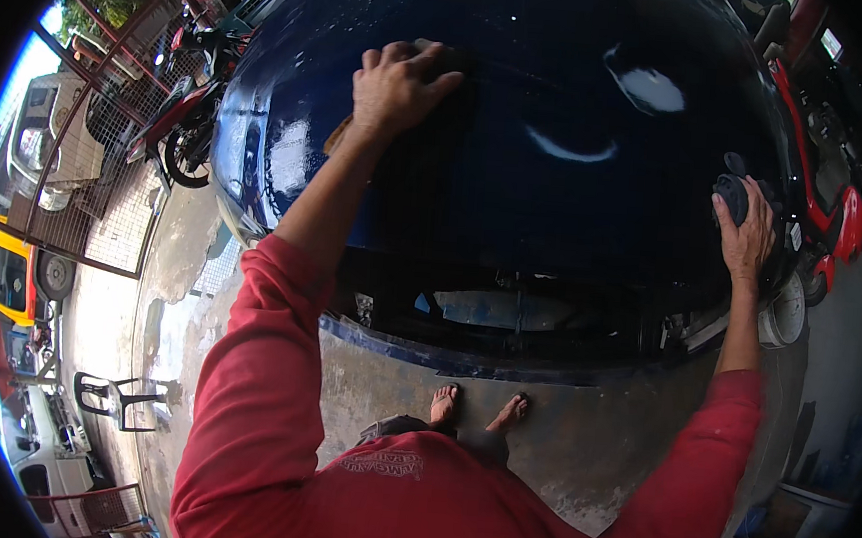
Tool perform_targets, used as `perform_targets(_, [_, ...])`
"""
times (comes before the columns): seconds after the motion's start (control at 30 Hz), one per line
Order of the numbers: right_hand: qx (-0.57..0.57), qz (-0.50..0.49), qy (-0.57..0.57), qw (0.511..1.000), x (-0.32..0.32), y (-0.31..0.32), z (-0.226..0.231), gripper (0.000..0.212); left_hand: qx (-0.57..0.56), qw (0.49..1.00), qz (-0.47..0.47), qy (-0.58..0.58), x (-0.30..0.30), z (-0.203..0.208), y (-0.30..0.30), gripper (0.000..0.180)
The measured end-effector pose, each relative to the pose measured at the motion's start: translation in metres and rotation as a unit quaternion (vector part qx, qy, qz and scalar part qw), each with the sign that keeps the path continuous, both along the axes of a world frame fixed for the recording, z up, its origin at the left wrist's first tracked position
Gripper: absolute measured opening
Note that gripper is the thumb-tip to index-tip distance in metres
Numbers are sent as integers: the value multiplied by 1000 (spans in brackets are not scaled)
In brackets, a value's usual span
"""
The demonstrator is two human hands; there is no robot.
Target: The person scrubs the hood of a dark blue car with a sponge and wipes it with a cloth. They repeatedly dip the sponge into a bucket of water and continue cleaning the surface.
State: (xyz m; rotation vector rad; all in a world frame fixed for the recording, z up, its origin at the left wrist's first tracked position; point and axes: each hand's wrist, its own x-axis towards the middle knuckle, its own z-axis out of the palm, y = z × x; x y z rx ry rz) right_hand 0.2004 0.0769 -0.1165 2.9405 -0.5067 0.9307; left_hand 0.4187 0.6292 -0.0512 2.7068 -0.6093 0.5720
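A glossy dark blue car hood (515, 205) fills the upper middle, with bright reflections on its paint. My left hand (399, 89) lies over the left part of the hood, fingers bent downward and thumb out to the right. Something dark seems to be under those fingers, but its kind is hidden. At the hood's right edge, my right hand (748, 231) has its fingers closed around a dark grey, rounded, bunched-up thing (730, 198), whose kind I cannot make out. Below the hood's front edge is a dark opening (508, 309) above a blue bumper (415, 356).
My bare feet (444, 405) stand on the concrete floor just before the bumper. Motorcycles flank the car, a dark one (188, 137) left and a red one (844, 223) right. A whitish bucket (783, 312) is by the right corner. A dark chair (122, 402) and mesh fence (79, 159) stand left.
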Motion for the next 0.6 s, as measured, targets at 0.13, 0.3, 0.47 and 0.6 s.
perform_targets(0.13, [-12, -5, -18, 1000, 0, 1, -3, 73, 8, 973, 215, 88, 15, 18, 31, 69])
perform_targets(0.3, [1, 25, -33, 999, -1, 1, 1, 71, 32, 982, -183, -36, -60, -16, -238, 66])
perform_targets(0.47, [10, 20, -21, 1000, -8, 1, 2, 71, 33, 972, -230, -47, -70, -24, -236, 69])
perform_targets(0.6, [5, -2, -21, 1000, -4, 4, 0, 71, 55, 998, 35, 13, 3, 12, 10, 61])
